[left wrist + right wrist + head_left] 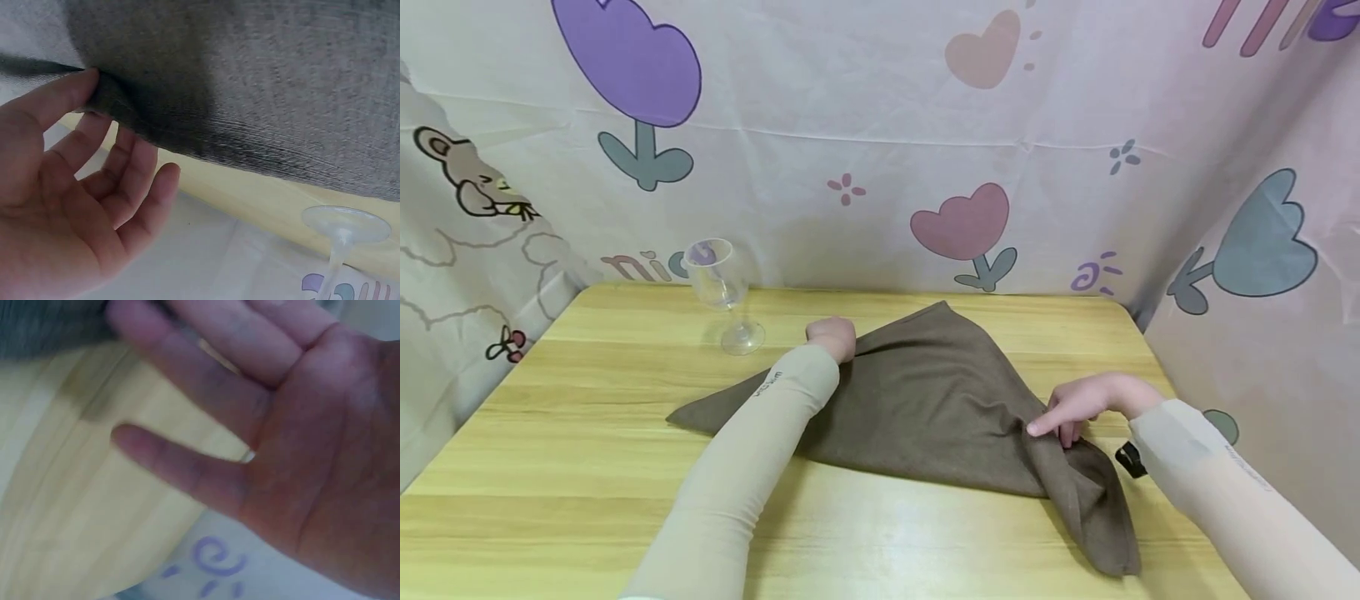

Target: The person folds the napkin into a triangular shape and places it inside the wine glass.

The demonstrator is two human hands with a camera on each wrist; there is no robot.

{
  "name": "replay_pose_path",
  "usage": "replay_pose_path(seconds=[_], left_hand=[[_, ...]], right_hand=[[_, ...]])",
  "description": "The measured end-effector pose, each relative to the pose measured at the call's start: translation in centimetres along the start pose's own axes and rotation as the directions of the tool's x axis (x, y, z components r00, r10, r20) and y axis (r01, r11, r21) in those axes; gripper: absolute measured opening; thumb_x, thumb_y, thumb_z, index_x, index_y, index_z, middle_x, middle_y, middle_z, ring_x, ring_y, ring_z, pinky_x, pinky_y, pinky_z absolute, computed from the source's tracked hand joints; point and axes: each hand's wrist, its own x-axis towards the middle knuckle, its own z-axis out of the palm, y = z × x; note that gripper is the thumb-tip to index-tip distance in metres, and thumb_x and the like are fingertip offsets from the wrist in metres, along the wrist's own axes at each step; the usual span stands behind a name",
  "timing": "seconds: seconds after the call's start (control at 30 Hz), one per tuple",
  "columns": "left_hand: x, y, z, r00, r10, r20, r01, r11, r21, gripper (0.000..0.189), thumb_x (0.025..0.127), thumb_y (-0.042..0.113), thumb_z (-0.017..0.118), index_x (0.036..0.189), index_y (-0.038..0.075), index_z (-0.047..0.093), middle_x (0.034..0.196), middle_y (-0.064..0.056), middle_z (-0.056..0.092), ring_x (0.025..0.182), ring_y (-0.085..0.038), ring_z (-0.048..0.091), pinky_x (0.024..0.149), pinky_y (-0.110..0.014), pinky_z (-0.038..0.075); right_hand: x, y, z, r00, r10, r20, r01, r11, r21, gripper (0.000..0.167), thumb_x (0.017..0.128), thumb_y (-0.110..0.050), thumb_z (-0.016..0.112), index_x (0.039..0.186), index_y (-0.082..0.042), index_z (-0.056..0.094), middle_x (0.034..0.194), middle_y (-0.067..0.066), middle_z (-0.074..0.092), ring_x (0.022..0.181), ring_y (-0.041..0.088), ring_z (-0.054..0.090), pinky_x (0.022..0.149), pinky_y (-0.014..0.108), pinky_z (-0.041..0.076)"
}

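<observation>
A brown cloth [917, 408] lies spread across the wooden table, with a long point to the left and a bunched, turned-over part at the right. At its far edge, my left hand [832, 337] pinches the fabric between thumb and index finger, the other fingers loosely bent, as the left wrist view shows. My right hand [1086, 404] pinches a raised fold near the right end, thumb in front and fingers behind. In the right wrist view, that hand's little finger [181, 469] sticks out, while the longer fingertips meet the blurred cloth [50, 328]; the thumb is hidden.
A clear wine glass [718, 283] stands upright at the back left, beyond my left hand. Beneath my right wrist is a small black object [1131, 460]. A printed curtain [850, 100] hangs behind the wooden table [587, 467] and along both sides.
</observation>
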Motion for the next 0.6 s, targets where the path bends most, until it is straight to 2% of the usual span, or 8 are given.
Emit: replay_pose_path(seconds=[0.1,0.13,0.2,0.27,0.37,0.47,0.53,0.6], left_hand=[[-0.1,-0.2,0.0,1.000,-0.024,0.016,0.024,1.000,0.004,0.026,0.095,0.016,0.047,0.111,0.007,0.064,0.118,-0.010,0.063,0.093,-0.019,0.061,0.081,-0.041,0.049],[-0.2,-0.3,0.0,0.999,-0.032,0.019,0.032,0.999,0.003,0.025,0.094,0.016,0.047,0.111,0.007,0.064,0.117,-0.010,0.063,0.092,-0.019,0.060,0.081,-0.041,0.049],[-0.3,-0.5,0.0,0.999,-0.046,0.025,0.046,0.999,0.001,0.025,0.094,0.015,0.047,0.111,0.008,0.064,0.116,-0.009,0.063,0.091,-0.019,0.060,0.079,-0.041,0.049],[-0.4,-0.7,0.0,0.998,-0.059,0.030,0.059,0.998,-0.008,0.024,0.094,0.014,0.047,0.111,0.008,0.064,0.117,-0.009,0.063,0.092,-0.019,0.059,0.079,-0.041,0.049],[-0.7,-1.2,0.0,0.997,-0.071,0.028,0.072,0.997,-0.024,0.024,0.094,0.013,0.048,0.111,0.007,0.064,0.120,-0.009,0.061,0.096,-0.020,0.059,0.079,-0.042,0.049],[-1.0,-1.6,0.1,0.997,-0.080,0.024,0.080,0.996,-0.027,0.024,0.094,0.013,0.047,0.111,0.008,0.064,0.120,-0.009,0.061,0.097,-0.020,0.060,0.079,-0.042,0.049],[-1.1,-1.7,0.1,0.996,-0.082,0.023,0.083,0.996,-0.025,0.024,0.094,0.014,0.047,0.110,0.008,0.065,0.119,-0.009,0.062,0.095,-0.020,0.061,0.078,-0.042,0.050],[-1.2,-1.9,0.1,0.996,-0.084,0.025,0.084,0.996,-0.018,0.024,0.095,0.015,0.047,0.111,0.008,0.065,0.117,-0.009,0.063,0.093,-0.019,0.061,0.077,-0.040,0.050]], right_hand=[[-0.1,-0.9,0.8,0.997,-0.062,-0.051,0.061,0.998,-0.016,0.032,0.078,-0.035,0.069,0.060,-0.013,0.055,0.059,-0.004,0.058,0.058,0.006,0.051,0.058,0.022,0.040],[-0.1,-1.2,1.0,0.995,-0.076,-0.070,0.075,0.997,-0.009,0.032,0.076,-0.026,0.069,0.055,-0.016,0.047,0.055,-0.007,0.051,0.054,0.005,0.046,0.055,0.020,0.038],[0.0,-1.3,1.4,0.990,-0.087,-0.109,0.089,0.996,0.010,0.034,0.071,-0.013,0.066,0.054,-0.018,0.037,0.051,-0.009,0.039,0.049,0.004,0.037,0.050,0.018,0.031],[0.0,-1.2,1.6,0.989,-0.079,-0.126,0.084,0.996,0.038,0.031,0.068,-0.005,0.061,0.059,-0.018,0.034,0.052,-0.009,0.035,0.047,0.004,0.037,0.047,0.017,0.029],[0.0,-0.9,1.5,0.991,-0.056,-0.118,0.064,0.996,0.064,0.019,0.069,-0.004,0.060,0.073,-0.012,0.043,0.055,-0.006,0.045,0.046,0.003,0.044,0.044,0.018,0.035],[-0.1,-0.6,1.5,0.997,-0.036,-0.068,0.041,0.996,0.085,0.023,0.072,-0.008,0.067,0.083,-0.008,0.047,0.058,-0.003,0.052,0.047,0.005,0.051,0.048,0.019,0.041],[-0.1,-0.4,1.6,0.999,-0.033,-0.034,0.036,0.995,0.091,0.023,0.072,-0.011,0.070,0.081,-0.009,0.049,0.057,-0.003,0.054,0.047,0.005,0.052,0.050,0.019,0.042],[-0.1,-0.2,1.8,0.999,-0.042,-0.017,0.043,0.995,0.088,0.022,0.071,-0.011,0.071,0.072,-0.012,0.049,0.055,-0.005,0.052,0.048,0.004,0.051,0.050,0.018,0.038]])
